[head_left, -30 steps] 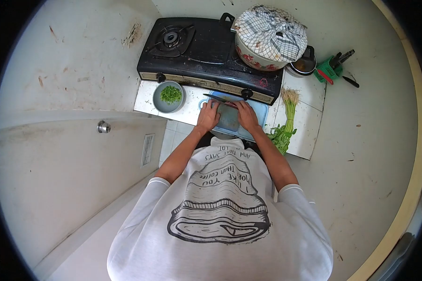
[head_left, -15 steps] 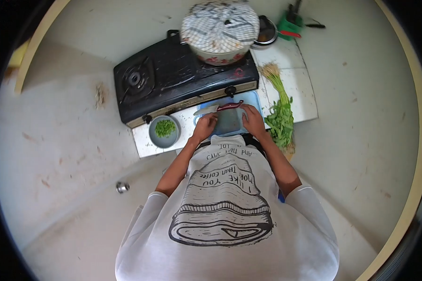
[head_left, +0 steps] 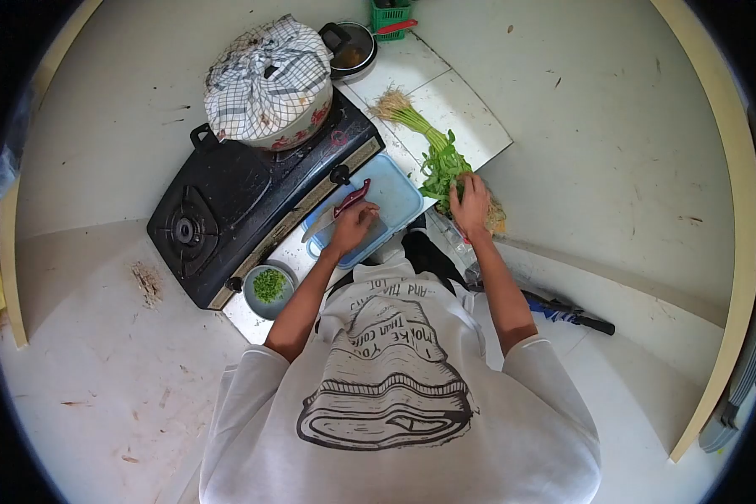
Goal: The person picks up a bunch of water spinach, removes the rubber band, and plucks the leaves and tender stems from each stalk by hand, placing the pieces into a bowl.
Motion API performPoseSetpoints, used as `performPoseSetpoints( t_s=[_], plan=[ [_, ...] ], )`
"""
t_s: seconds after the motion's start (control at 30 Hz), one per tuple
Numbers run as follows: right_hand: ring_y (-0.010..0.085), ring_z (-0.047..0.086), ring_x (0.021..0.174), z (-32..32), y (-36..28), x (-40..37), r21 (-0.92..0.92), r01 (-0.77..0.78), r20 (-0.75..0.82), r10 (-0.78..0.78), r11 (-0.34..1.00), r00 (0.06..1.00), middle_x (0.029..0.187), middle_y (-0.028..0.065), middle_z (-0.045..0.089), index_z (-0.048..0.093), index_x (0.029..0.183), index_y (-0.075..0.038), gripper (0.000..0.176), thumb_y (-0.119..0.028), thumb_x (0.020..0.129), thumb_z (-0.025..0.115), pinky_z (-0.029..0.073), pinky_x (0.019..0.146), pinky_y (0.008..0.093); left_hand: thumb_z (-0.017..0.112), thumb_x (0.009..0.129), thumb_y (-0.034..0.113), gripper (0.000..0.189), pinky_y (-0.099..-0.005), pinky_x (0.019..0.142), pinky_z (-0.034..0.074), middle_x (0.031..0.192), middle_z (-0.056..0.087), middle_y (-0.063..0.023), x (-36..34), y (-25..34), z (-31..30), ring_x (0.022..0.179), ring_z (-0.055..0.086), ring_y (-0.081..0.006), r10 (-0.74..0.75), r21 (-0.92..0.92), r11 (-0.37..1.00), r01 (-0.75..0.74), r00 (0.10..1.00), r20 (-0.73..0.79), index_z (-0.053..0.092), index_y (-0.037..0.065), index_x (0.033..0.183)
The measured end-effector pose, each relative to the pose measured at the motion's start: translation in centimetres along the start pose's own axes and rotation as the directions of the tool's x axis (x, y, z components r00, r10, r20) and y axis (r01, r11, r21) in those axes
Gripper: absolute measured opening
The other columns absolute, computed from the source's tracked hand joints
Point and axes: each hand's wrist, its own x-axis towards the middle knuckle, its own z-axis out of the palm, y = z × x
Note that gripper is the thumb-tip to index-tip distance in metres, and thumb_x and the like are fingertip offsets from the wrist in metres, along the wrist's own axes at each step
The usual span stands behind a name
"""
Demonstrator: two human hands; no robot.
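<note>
My left hand (head_left: 355, 227) rests over the blue cutting board (head_left: 401, 191) with its fingers curled. Beside those fingers lies a knife (head_left: 352, 198), its dark red handle pointing up and right and its blade to the lower left. Whether the fingers hold anything small is hidden. My right hand (head_left: 472, 207) is at the leafy end of a bunch of greens (head_left: 438, 165), thumb and fingers apart over the leaves. The roots of the bunch point away from me. Left of the board stands a grey bowl (head_left: 287, 308) with chopped greens (head_left: 269, 286) in it.
A black gas stove (head_left: 242, 176) runs along the back of the white tiled counter (head_left: 466, 109). On it sits a large pot (head_left: 298, 130) covered with a checked cloth (head_left: 265, 80). A pan (head_left: 353, 50) and a green basket (head_left: 391, 15) stand behind.
My right hand has left the cutting board and moved right to the leafy greens. My left hand stays by the knife. The view has turned to the right.
</note>
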Motion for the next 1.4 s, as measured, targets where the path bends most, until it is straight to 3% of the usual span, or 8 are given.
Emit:
performPoseSetpoints(
  t_s=[0.27,0.47,0.6,0.87,0.97,1.17,1.2,1.4],
  plan=[
    [0.0311,0.048,0.132,3.2,0.4,6.9,-0.193,-0.248,0.196,0.285,0.949,0.938,0.139,0.0150,0.051,0.049,0.135,-0.005,0.071,-0.049,0.085,0.072,0.039,0.102,0.0620,0.057,0.100,0.010,0.020,-0.0314,0.080,0.054,0.095,0.075,-0.0118,0.3,2.6,2.5,0.089,0.071,-0.0186,-0.049,-0.108,0.993,0.043,0.997,-0.052,0.069,0.002,0.114],
    [0.0354,0.056,0.124,5.3,1.6,9.4,-0.261,-0.259,0.379,0.346,0.930,0.858,0.131,0.0196,0.055,0.049,0.131,-0.001,0.073,-0.046,0.080,0.076,0.043,0.099,0.0632,0.056,0.101,0.010,0.022,-0.0290,0.081,0.052,0.100,0.073,-0.0092,-0.6,1.9,2.3,0.089,0.067,-0.0138,-0.110,-0.254,0.964,0.083,0.989,-0.095,0.068,0.001,0.117],
    [0.0402,0.064,0.105,6.4,3.5,9.3,0.124,-0.254,0.180,0.230,0.959,0.956,0.107,0.0237,0.065,0.061,0.116,0.003,0.056,-0.029,0.074,0.082,0.051,0.092,0.0439,0.056,0.103,0.012,0.022,-0.0279,0.082,0.052,0.101,0.073,-0.0070,-0.6,3.5,1.6,0.089,0.065,-0.0126,-0.154,-0.338,0.938,0.073,0.964,-0.219,0.068,0.000,0.118],
    [0.0331,0.060,0.105,-4.1,-2.3,7.9,0.598,0.022,0.017,-0.040,0.801,0.999,0.109,0.0181,0.060,0.057,0.119,0.002,0.051,-0.004,0.073,0.078,0.047,0.095,0.0408,0.060,0.104,0.021,0.030,-0.0316,0.090,0.052,0.111,0.072,-0.0077,3.7,8.8,2.4,0.100,0.065,-0.0151,-0.174,-0.536,0.842,0.061,0.971,-0.162,0.064,0.000,0.125],
    [0.0323,0.061,0.106,-6.7,-5.1,6.6,0.720,0.008,0.059,-0.073,0.694,0.996,0.111,0.0172,0.061,0.055,0.123,0.003,0.056,-0.007,0.075,0.081,0.047,0.095,0.0400,0.057,0.106,0.026,0.040,-0.0330,0.099,0.048,0.123,0.069,-0.0084,6.1,14.6,3.3,0.110,0.062,-0.0159,0.021,-0.454,0.880,-0.142,0.965,-0.262,0.055,0.003,0.138],
    [0.0312,0.061,0.104,-12.4,-9.6,7.2,0.582,0.312,0.112,-0.455,0.751,0.884,0.115,0.0190,0.061,0.053,0.126,0.005,0.053,-0.013,0.083,0.081,0.049,0.091,0.0390,0.053,0.107,0.022,0.025,-0.0314,0.099,0.045,0.113,0.067,-0.0059,8.0,20.5,2.8,0.108,0.059,-0.0139,0.126,-0.641,0.745,-0.184,0.983,-0.136,0.059,0.002,0.120],
    [0.0280,0.064,0.096,-13.2,-9.7,7.8,0.574,0.405,0.014,-0.504,0.711,0.864,0.107,0.0176,0.063,0.061,0.119,0.004,0.037,-0.009,0.087,0.076,0.051,0.085,0.0365,0.053,0.107,0.020,0.023,-0.0309,0.098,0.046,0.109,0.067,-0.0056,7.9,20.2,2.5,0.106,0.059,-0.0136,0.128,-0.680,0.711,-0.177,0.984,-0.122,0.060,0.002,0.118],
    [0.0196,0.066,0.082,-18.0,-12.9,9.5,0.576,0.272,-0.013,-0.324,0.771,0.946,0.096,0.0107,0.069,0.073,0.109,-0.003,0.020,-0.002,0.089,0.072,0.051,0.074,0.0311,0.050,0.103,0.013,0.021,-0.0305,0.093,0.046,0.101,0.063,-0.0048,5.5,20.4,0.2,0.100,0.059,-0.0137,0.072,-0.709,0.703,-0.065,0.997,-0.019,0.056,0.001,0.118]
  ],
)
